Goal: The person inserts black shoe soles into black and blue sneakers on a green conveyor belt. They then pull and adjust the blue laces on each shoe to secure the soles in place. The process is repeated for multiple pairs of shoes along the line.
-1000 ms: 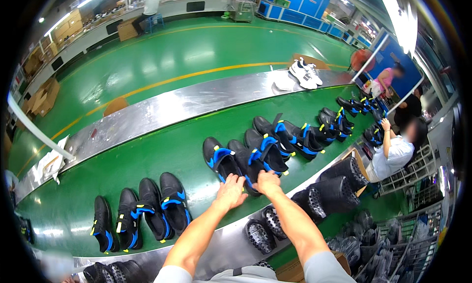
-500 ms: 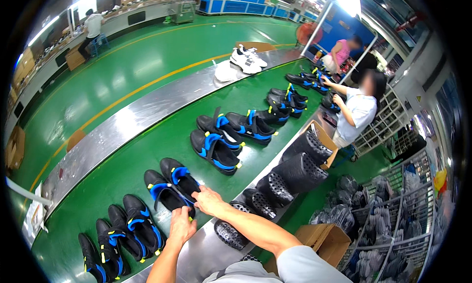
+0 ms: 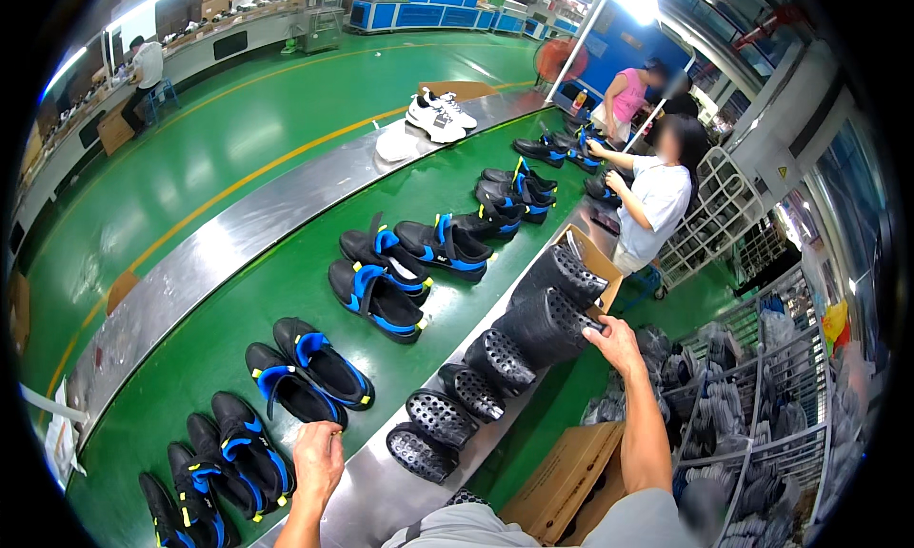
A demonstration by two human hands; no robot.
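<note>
A pair of black shoes with blue lining and straps stands on the green belt in front of me. My left hand (image 3: 319,460) is at the heel of the left shoe (image 3: 293,396) of this pair, its fingers closed at the yellow heel tab. The right shoe (image 3: 333,369) stands beside it, untouched. Out to the right, my right hand (image 3: 617,344) pinches the edge of a black perforated insole at the near end of a long nested stack (image 3: 543,329). Its thumb is on top; the other fingers are partly hidden.
Shorter insole stacks (image 3: 440,418) line the metal ledge (image 3: 367,496). More shoes (image 3: 252,443) stand left and farther up the belt (image 3: 205,358). White sneakers (image 3: 440,116) sit on the far rail. A co-worker (image 3: 659,191) handles shoes at right. Below are a cardboard box (image 3: 562,477) and wire racks (image 3: 752,405).
My right hand has left the pair of shoes and reached right to the long insole stack. My left hand stays at the left shoe's heel. The view has shifted right.
</note>
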